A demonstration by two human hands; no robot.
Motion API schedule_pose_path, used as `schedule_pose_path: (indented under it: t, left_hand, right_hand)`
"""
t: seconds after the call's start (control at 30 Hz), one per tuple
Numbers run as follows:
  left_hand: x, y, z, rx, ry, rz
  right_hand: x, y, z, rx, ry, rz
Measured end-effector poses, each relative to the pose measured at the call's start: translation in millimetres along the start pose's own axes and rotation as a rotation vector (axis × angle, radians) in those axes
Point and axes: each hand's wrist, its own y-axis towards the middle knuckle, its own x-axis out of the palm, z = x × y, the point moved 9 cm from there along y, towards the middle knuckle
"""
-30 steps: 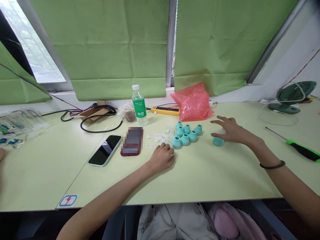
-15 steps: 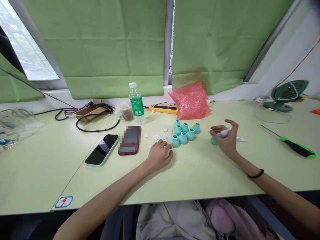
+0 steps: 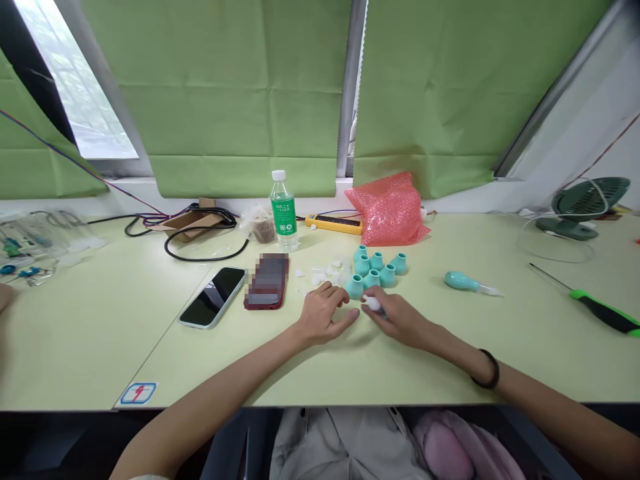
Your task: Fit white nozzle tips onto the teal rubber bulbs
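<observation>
My right hand (image 3: pixel 397 319) pinches a small white plastic piece (image 3: pixel 373 304), partly hidden by the fingers. Close by on its left is my left hand (image 3: pixel 327 312), thumb stretched out and fingers apart, holding nothing. Just beyond both hands stand several teal rubber bulbs (image 3: pixel 371 279) with open necks, grouped upright. Small white pieces (image 3: pixel 334 272) lie scattered behind my left hand, some seemingly on clear plastic. Farther right, a teal bulb with a pale tapered tip (image 3: pixel 463 281) rests on its side, apart from my hands.
Two phones (image 3: pixel 213 298) lie at left. Behind are a water bottle (image 3: pixel 284 215), a yellow tool (image 3: pixel 334 224) and a pink bubble-wrap bag (image 3: pixel 395 212). A screwdriver (image 3: pixel 603 312) and a small fan (image 3: pixel 570 210) are at right. Part of another person's hand (image 3: pixel 4 297) shows at the left edge.
My right hand has moved left with the white piece, from beside the tipped bulb to my left hand. The tipped bulb now lies free. The left thumb has stretched out.
</observation>
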Motion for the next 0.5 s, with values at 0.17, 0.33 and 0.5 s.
schedule_pose_path:
  t: [0.17, 0.33, 0.5]
  left_hand:
    - [5.9, 2, -17, -0.108, -0.078, -0.051]
    - [10.4, 6, -32, -0.256, -0.19, -0.093]
    - [12.1, 3, -43, -0.387, -0.423, -0.025]
  right_hand:
    - [23, 22, -33, -0.022, 0.26, 0.064]
    - [33, 14, -17, 0.141, 0.403, 0.154]
    - [36, 5, -6, 0.246, 0.534, 0.17]
